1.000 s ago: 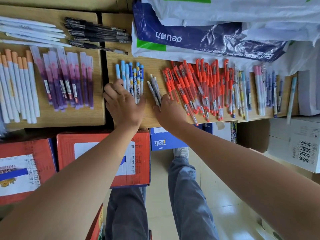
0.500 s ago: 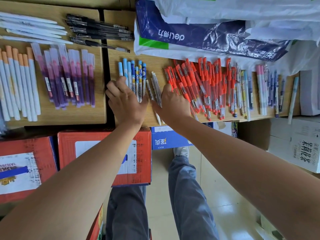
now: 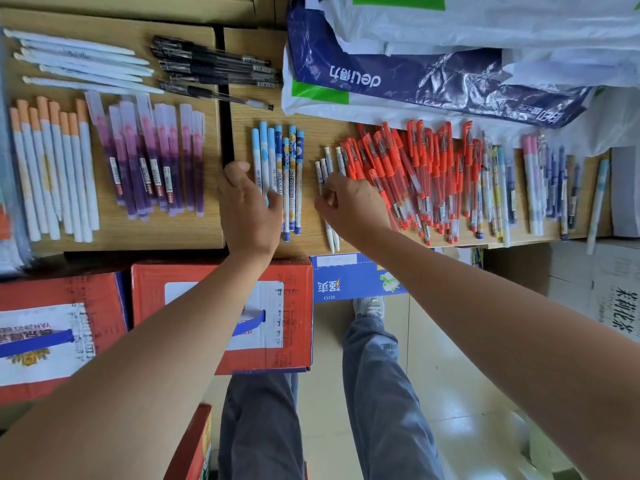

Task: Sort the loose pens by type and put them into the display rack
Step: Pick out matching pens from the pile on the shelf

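Because the white pens [image 3: 323, 171] look light, stiff and slippery, pinch mid-barrel; your right hand [image 3: 353, 206] curls on them, left hand [image 3: 249, 206] slack at nine o'clock.

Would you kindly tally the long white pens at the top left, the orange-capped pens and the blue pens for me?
White pens: 5
Orange-capped pens: 8
Blue pens: 7
Total: 20
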Demonstrator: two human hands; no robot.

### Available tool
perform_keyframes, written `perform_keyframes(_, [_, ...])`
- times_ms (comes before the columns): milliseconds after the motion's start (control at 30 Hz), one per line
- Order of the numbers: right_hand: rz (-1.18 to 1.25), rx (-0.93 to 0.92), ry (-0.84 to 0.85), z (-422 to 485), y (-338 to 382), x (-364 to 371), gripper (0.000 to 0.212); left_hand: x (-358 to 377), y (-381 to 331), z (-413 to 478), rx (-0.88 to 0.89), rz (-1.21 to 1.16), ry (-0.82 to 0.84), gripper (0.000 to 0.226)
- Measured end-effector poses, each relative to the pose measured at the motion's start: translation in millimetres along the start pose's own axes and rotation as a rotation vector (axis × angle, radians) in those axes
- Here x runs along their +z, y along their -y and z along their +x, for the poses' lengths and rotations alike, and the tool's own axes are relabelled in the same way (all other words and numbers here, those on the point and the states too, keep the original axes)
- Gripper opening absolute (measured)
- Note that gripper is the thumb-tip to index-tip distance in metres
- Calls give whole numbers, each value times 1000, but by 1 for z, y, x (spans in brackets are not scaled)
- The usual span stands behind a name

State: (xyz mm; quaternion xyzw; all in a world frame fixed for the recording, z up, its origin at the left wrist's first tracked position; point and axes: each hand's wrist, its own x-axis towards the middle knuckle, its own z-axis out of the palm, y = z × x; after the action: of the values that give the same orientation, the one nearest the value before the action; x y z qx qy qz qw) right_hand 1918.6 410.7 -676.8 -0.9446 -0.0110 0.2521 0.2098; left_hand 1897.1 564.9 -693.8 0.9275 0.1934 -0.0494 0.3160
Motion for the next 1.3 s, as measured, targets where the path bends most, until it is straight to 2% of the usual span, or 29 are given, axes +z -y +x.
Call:
perform_keyframes(167, [52,-44,-42,10,22,9,22,-4,2,4,-16,3,46,45])
perform_keyframes(500, [23,12,-32,20,39,20,35,-13,7,9,-60,17,73,51])
perform_keyframes(767, [104,42,27,24,38,13,20,-20,11,11,18,36,177,53])
perform_keyframes(867, [105,40,53,28,40,13,16,-22,15,7,43,52,167,45])
perform_keyframes(1033, [124,-39,58,29,41,14,11,-25,21,5,-18,40,119,38])
perform_keyframes(1200, [142,-120,40,20,39,17,29,-25,20,6,-34,6,114,42])
perform_keyframes(1300, [83,-96,48,21,38,17,26,-24,21,5,-22,4,113,45])
